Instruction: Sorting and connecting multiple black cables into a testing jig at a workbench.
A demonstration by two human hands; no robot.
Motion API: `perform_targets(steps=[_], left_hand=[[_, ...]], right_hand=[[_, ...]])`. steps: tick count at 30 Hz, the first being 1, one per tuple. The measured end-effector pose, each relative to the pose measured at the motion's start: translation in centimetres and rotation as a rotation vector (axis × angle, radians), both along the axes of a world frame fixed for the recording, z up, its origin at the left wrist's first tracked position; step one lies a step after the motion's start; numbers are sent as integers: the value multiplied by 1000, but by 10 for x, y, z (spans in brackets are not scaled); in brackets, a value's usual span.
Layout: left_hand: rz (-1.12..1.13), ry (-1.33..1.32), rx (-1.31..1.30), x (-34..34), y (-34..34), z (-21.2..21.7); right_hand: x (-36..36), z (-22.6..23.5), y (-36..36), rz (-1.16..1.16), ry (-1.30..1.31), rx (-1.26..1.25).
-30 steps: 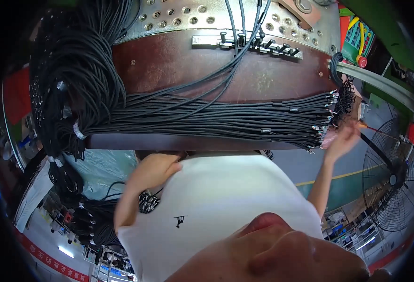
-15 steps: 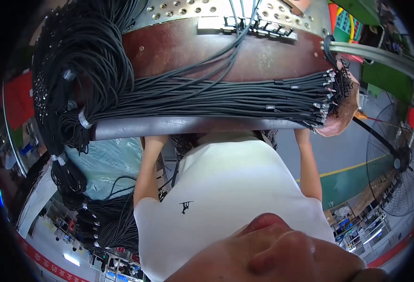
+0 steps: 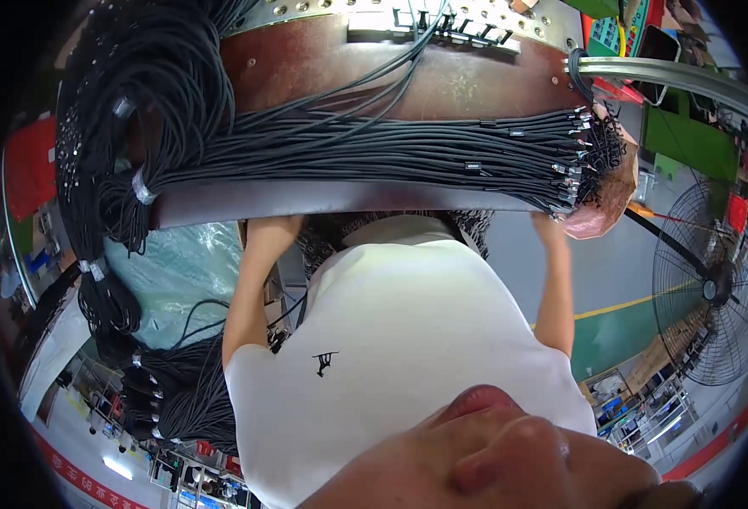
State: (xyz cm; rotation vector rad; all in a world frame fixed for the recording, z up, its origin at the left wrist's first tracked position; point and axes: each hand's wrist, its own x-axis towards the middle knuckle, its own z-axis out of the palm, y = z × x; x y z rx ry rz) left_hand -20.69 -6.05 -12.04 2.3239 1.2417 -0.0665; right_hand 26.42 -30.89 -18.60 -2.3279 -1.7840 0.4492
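Observation:
My left hand (image 3: 276, 227) is at the underside of the table's near edge, its fingers hidden beneath the tabletop (image 3: 340, 197). Farther right, my right hand (image 3: 549, 226) is at the same edge below the cable ends, and its fingers are hidden too. Above both hands, a long bundle of black cables (image 3: 348, 157) lies across the table. Small metal-tipped connectors (image 3: 571, 174) finish its right end. A shiny tie (image 3: 143, 187) gathers the bundle at its left. Whether either hand holds anything is out of sight.
Thick coils of black cable (image 3: 166, 76) are heaped at the left. A black rack (image 3: 459, 32) stands at the back. Beside the connectors sits a brownish container (image 3: 618, 199) with black scraps. A metal rail (image 3: 662, 69) and a fan (image 3: 705, 288) are on the right; green plastic sheeting (image 3: 179, 280) is lower left.
The whole view has shifted slightly, so the table and cables sit higher and a little to the left. A bit more of both hands shows below the edge. The cables keep their arrangement.

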Motion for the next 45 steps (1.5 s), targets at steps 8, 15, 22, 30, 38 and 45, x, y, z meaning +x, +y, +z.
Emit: perform_targets(steps=[8,15,22,30,38,45], left_hand=[[-380,-661,-366,92,30,112],[-368,-290,324,168,26,86],[-327,-320,404,147,60,89],[101,-526,-464,146,88,116],[-369,-299,104,157,101,133],[-537,-92,-1009,299,83,116]], right_hand=[[18,164,146,-223,241,535],[-29,140,289,231,314,416],[-21,156,232,216,-138,775],[53,126,46,-618,-144,680],[-74,135,69,75,-29,520],[-63,128,90,56,-19,464]])
